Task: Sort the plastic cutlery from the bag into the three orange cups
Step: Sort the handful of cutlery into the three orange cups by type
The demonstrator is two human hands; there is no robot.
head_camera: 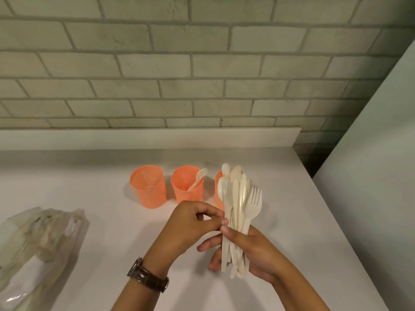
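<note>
Clearly the right hand is acting as the holder. Its fingers are curling round the handles of a bundle of plastic cutlery while the thumb is pressing across the front. The pale forks, spoons and knives are standing upright with their heads fanning out at the top, probably so that each kind is showing at a glance.

The left hand is doing the picking. Its thumb and forefinger are closing in a pinch at the left edge of the bundle, on or right against one handle, though which piece is too close to tell. The other fingers are curling loosely and holding nothing.

The bundle is hanging above the tabletop, just in front of the three orange cups, so each drop is going to be a short reach. The right cup is showing only as a sliver behind the bundle. The middle cup is holding a single fork, which is leaning on the rim. The left cup is showing something pale inside that is too small to name.

The bag is lying off to the left, well apart from the hands. Judging by the full bundle, the sorting is only beginning.
</note>
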